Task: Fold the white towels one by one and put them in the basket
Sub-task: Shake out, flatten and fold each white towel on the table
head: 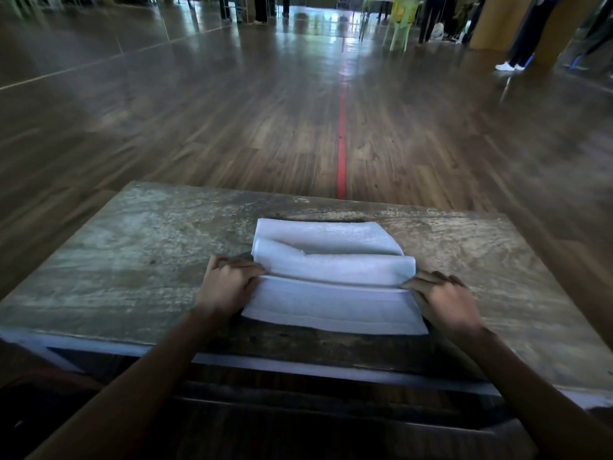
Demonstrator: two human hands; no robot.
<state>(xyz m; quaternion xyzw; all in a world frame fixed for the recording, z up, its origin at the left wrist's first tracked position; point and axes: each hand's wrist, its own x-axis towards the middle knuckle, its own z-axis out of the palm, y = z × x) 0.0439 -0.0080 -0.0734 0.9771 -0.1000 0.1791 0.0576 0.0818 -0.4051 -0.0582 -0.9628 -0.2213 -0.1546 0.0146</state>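
Note:
A white towel [335,280] lies on the worn wooden table [139,247], near its front middle. Its near part is raised into a fold, and a far layer lies flat behind. My left hand [227,283] pinches the fold's left end. My right hand [444,295] pinches the right end. Both hands rest at the towel's sides, knuckles up. No basket is in view.
The table's front edge [99,343] has a pale rim, with a dark shelf below. Beyond the far edge stretches a wooden floor with a red line [341,144]. A green plastic chair [403,21] and standing people's legs are far away at the back right.

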